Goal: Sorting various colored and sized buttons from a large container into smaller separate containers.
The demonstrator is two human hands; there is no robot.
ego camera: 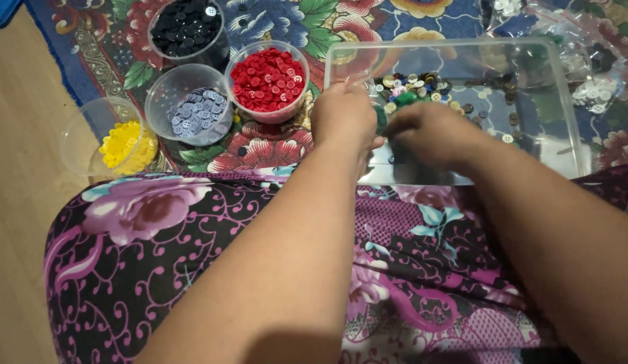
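Four round clear tubs are sitting on the patterned floral rug (273,145), toward its left edge: one is holding black buttons (187,28), one red buttons (268,79), one grey-blue buttons (194,113), and one yellow buttons (125,143). The yellow tub is lying at the rug's border, partly over the bare wooden floor (20,168). To the right of the tubs, a single clear rectangular tray (563,128) is resting on the rug, with a loose pile of mixed buttons (422,86) gathering along its far side and a few strays scattering across its bottom.

Both hands are working at the tray's near left corner. The left hand (342,116) is curling its fingers downward at the tray's left rim; whether it is gripping a button cannot be told, since the fingertips are hiding behind the knuckles. The right hand (432,135) is lying inside the tray just beside it, fingers bunching narrowly over something dark green, though what it is pinching is too covered to make out.

Clear plastic bags (590,61) of pale buttons are lying past the tray's far right corner, partly cut off by the frame. A lap in flowered purple-and-black cloth (192,256) is filling the foreground, blocking the tray's near edge.
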